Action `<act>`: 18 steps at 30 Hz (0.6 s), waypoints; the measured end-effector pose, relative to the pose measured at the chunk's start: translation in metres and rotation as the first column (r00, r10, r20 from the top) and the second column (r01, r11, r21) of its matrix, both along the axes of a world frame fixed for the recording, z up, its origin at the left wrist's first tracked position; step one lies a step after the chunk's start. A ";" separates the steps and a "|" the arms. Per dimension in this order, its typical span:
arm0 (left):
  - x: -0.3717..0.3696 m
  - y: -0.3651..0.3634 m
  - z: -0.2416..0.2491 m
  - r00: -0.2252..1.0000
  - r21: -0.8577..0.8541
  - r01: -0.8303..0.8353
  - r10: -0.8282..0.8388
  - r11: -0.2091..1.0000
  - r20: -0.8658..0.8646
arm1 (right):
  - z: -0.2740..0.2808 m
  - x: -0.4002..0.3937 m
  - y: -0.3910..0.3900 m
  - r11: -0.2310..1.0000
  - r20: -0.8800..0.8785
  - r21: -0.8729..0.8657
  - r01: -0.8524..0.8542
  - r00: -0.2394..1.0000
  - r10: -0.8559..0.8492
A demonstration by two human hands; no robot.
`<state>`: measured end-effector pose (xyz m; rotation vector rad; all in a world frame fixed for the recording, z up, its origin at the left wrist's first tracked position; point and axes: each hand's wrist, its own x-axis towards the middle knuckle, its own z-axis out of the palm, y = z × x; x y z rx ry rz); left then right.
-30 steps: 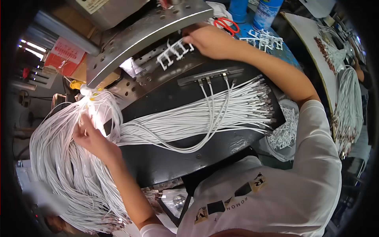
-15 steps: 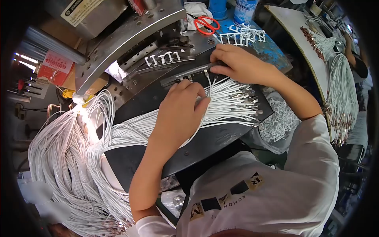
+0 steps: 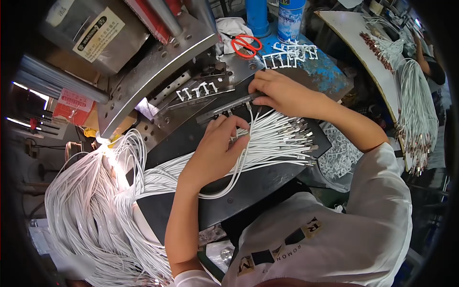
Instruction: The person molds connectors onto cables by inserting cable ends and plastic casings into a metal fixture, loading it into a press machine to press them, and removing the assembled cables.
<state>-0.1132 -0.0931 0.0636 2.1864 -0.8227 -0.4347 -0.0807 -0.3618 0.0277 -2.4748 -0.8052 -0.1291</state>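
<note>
Left hand (image 3: 217, 148) lies palm-down on the white cables (image 3: 272, 138), fingers curled together around a few strands just short of the metal fixture bar (image 3: 229, 106); whether it's truly pinching them can't be told, since the fingertips hide the contact. Right hand (image 3: 282, 93) sits at the far end of that same bar, thumb and fingers closed onto its edge. Cable plug ends fan out beneath the right wrist, and the cable loops trail back under the left forearm to the big white bundle (image 3: 86, 210) hanging behind the left elbow. White plastic sprue pieces (image 3: 197, 90) sit on the machine plate just beyond the left fingertips; more sprues (image 3: 287, 53) and red scissors (image 3: 246, 45) lie past the right knuckles. A spray can (image 3: 289, 19) stands beyond those.
</note>
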 end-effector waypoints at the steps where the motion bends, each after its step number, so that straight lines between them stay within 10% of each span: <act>1: 0.001 0.001 -0.001 1.000 0.003 0.011 -0.011 1.000 -0.006 | -0.001 0.000 0.002 1.000 -0.009 -0.005 0.004 1.000 -0.004; 18: 0.001 -0.039 -0.018 0.830 -0.030 -0.236 0.217 0.971 0.515 | 0.016 -0.008 0.012 0.995 -0.074 0.080 0.062 0.996 -0.056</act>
